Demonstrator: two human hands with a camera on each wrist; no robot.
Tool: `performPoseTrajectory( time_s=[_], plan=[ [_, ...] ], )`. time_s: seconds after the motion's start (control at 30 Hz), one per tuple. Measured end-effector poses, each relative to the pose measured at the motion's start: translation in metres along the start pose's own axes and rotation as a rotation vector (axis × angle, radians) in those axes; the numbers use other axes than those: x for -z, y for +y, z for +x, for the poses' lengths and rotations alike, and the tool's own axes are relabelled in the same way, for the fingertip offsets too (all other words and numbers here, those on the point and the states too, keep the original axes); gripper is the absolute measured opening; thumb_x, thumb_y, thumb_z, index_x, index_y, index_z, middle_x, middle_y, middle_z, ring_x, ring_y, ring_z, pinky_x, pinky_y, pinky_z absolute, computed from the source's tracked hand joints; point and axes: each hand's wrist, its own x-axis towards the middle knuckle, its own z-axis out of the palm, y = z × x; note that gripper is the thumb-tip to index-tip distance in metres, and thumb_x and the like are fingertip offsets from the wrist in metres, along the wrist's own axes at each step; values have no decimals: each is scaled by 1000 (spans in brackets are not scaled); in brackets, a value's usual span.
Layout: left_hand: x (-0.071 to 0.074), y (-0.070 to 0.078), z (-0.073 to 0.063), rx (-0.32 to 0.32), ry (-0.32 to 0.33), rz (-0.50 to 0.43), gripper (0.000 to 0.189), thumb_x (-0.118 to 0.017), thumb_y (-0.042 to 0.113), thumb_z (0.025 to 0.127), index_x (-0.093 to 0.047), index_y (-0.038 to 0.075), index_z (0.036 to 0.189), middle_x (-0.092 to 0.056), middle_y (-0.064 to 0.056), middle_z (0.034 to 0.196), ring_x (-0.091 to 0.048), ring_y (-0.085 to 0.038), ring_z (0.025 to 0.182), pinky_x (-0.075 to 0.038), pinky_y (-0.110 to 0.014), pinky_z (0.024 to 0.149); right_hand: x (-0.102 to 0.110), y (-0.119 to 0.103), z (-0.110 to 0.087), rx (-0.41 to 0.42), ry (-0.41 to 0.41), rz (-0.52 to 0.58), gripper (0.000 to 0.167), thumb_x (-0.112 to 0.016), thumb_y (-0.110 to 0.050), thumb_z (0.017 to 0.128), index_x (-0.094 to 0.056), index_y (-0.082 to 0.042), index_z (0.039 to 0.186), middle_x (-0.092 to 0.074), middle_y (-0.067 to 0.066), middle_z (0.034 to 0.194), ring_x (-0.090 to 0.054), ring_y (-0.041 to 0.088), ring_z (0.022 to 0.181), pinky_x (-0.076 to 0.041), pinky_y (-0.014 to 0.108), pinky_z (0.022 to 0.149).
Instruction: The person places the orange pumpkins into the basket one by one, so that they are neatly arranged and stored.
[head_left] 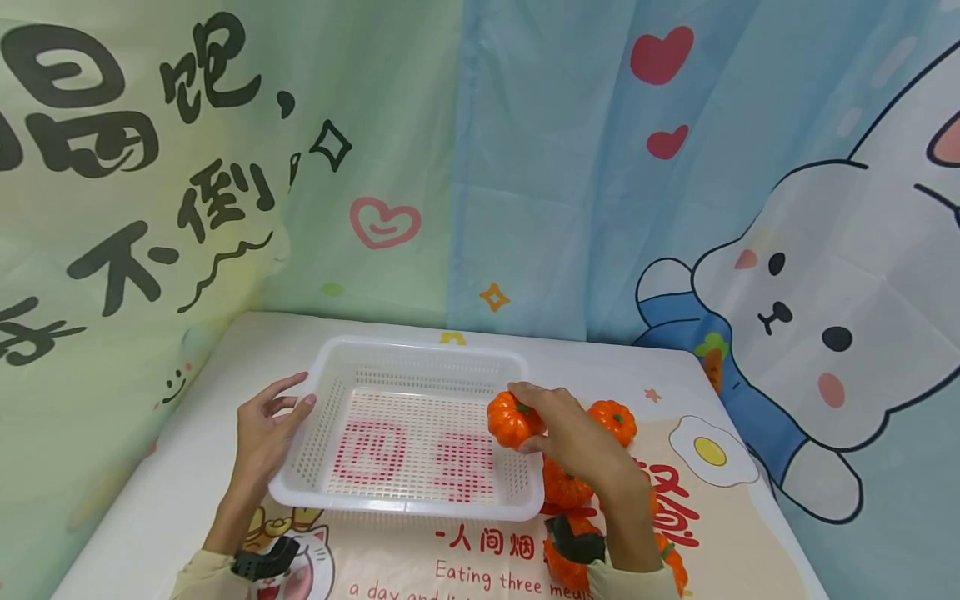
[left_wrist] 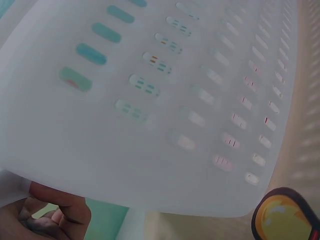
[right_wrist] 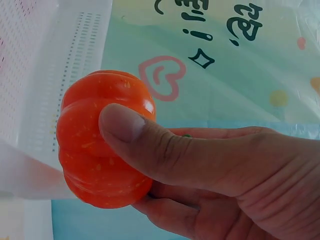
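Note:
My right hand [head_left: 573,429] pinches a small orange toy pumpkin [head_left: 514,420] over the right rim of a white plastic basket [head_left: 405,507]. In the right wrist view the thumb lies across the side of the pumpkin [right_wrist: 105,145], with the other fingers behind it. My left hand [head_left: 268,425] holds the basket's left rim. The left wrist view shows its curled fingers [left_wrist: 60,210] at the edge of the slotted wall [left_wrist: 100,150]. No objects lie in the basket; a printed cloth shows red through its holes.
To the basket's right, more orange pumpkins [head_left: 613,422] sit on the table, several partly hidden by my right forearm; one pumpkin [head_left: 564,485] is close against the basket's wall. A printed curtain [head_left: 525,167] hangs behind the white table [head_left: 592,358].

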Motion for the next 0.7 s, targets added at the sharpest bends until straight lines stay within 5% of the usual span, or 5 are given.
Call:
performPoseTrajectory(
  time_s=[0.27, 0.7],
  plan=[
    [1, 0, -1, 2, -2, -15, 48, -73, 21, 106, -64, 9, 151, -70, -11, 106, -80, -7, 77, -67, -25, 68, -8, -5, 2, 19, 0, 42, 80, -87, -5, 89, -55, -14, 161, -58, 5, 164, -55, 34, 144, -51, 59, 122],
    [0, 1, -2, -8, 0, -5, 47, -73, 24, 106, -65, 9, 150, -71, -26, 116, -82, -16, 81, -68, -27, 69, -23, -17, 4, 30, -15, 68, 77, -88, -5, 87, -58, -13, 158, -59, 3, 164, -56, 30, 140, -53, 56, 120]
  ],
)
